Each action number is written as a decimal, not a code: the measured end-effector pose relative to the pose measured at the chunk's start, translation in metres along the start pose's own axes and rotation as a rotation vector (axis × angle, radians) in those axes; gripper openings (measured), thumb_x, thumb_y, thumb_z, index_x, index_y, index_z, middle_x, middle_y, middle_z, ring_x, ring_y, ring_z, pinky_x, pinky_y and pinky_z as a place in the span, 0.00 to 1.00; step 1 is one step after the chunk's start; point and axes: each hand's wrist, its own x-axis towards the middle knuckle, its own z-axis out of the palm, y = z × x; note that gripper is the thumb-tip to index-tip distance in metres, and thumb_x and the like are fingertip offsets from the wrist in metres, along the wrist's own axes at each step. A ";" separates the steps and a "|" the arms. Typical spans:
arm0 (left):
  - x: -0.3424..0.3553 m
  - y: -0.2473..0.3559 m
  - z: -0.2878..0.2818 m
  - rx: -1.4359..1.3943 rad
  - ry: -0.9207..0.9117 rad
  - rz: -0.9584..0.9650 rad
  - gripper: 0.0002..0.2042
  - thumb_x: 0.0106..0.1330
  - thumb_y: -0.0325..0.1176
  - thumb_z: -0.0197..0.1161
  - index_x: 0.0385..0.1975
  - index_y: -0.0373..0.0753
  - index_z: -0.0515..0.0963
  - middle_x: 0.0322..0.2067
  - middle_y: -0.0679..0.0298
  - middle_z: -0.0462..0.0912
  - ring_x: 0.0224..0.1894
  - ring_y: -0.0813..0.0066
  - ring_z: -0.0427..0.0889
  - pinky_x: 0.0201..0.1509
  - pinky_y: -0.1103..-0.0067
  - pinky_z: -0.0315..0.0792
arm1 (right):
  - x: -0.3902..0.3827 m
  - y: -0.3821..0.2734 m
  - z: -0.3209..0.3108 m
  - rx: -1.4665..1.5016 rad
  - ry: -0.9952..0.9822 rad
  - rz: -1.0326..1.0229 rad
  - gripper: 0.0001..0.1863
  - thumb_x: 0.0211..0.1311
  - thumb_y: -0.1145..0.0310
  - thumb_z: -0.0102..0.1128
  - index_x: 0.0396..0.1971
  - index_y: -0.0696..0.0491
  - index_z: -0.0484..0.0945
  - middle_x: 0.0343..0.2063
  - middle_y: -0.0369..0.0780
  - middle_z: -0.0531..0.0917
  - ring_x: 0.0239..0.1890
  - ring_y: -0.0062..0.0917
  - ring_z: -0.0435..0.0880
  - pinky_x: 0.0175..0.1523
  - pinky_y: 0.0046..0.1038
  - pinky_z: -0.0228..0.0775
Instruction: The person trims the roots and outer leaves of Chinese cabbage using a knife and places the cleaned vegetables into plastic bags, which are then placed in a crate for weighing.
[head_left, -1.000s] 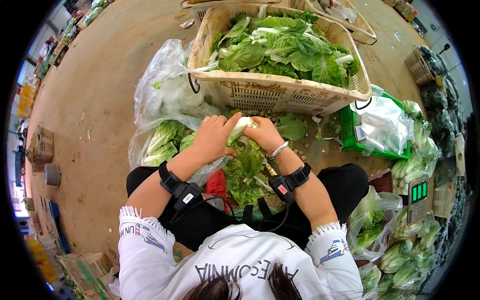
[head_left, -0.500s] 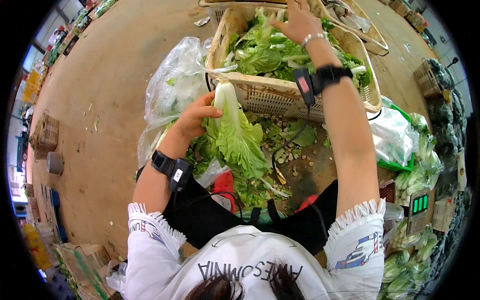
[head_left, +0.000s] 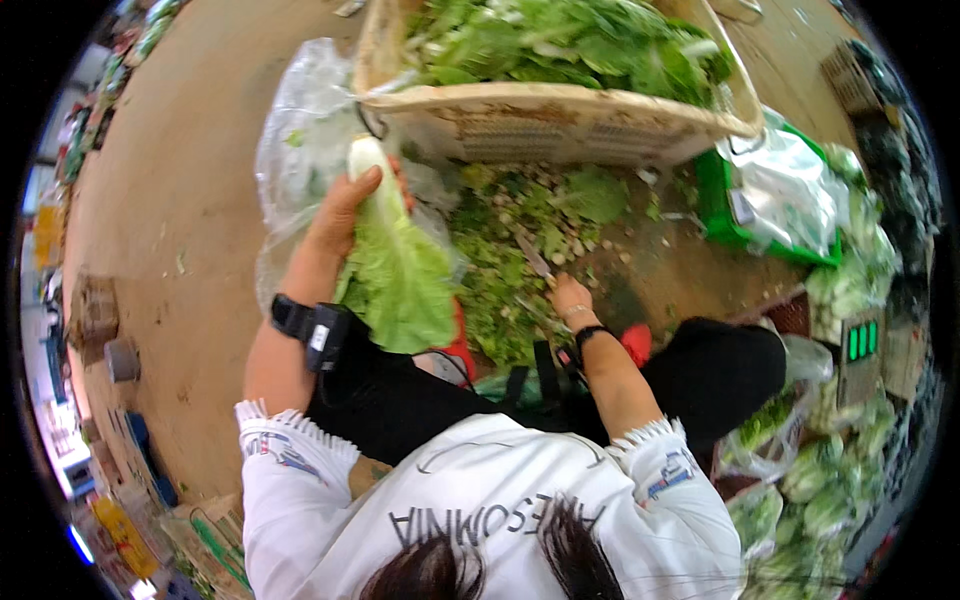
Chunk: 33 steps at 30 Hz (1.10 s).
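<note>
Green trimmed leaves [head_left: 520, 270] litter the floor between the woven basket [head_left: 560, 120] and the person's knees. The left hand [head_left: 345, 210] closes its grip round a crinkly, pale-stemmed lettuce head [head_left: 395, 270] beside a clear plastic bag [head_left: 300, 150]. The right hand [head_left: 572, 298] closes round a knife [head_left: 533, 257] over the scraps.

R hand [head_left: 568, 298] left basket, grabbed knife [head_left: 533, 257].

There is a single view, from a wide fisheye camera worn on the person's head, looking steeply down over the hair and white shirt to the lap and the floor [head_left: 170, 200] in front. It sits close: the left hand [head_left: 345, 210] and right hand [head_left: 570, 298] fill the middle ground (forearms entering from below). Straight edges, such as the rim of the basket [head_left: 560, 100] ahead, bend toward the dark round border. No second view overlaps it.
</note>
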 end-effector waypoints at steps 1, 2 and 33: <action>0.001 0.001 -0.001 0.113 0.015 -0.012 0.21 0.55 0.46 0.61 0.40 0.37 0.70 0.33 0.62 0.76 0.35 0.71 0.77 0.39 0.74 0.73 | 0.002 -0.001 0.000 -0.041 0.019 0.012 0.23 0.51 0.57 0.60 0.39 0.58 0.69 0.35 0.52 0.77 0.34 0.43 0.78 0.39 0.39 0.71; 0.004 0.001 0.002 0.108 -0.003 -0.019 0.21 0.55 0.46 0.61 0.40 0.37 0.70 0.33 0.62 0.76 0.35 0.71 0.77 0.39 0.74 0.73 | 0.005 0.007 0.002 -0.120 0.006 -0.038 0.23 0.52 0.57 0.59 0.41 0.59 0.69 0.35 0.51 0.77 0.34 0.43 0.78 0.38 0.39 0.72; 0.015 -0.024 0.076 1.515 0.136 0.367 0.15 0.39 0.35 0.67 0.29 0.41 0.76 0.31 0.57 0.76 0.36 0.57 0.74 0.39 0.70 0.70 | -0.099 -0.144 -0.158 0.252 0.571 -0.614 0.11 0.49 0.65 0.56 0.24 0.54 0.64 0.15 0.42 0.75 0.17 0.38 0.75 0.21 0.35 0.68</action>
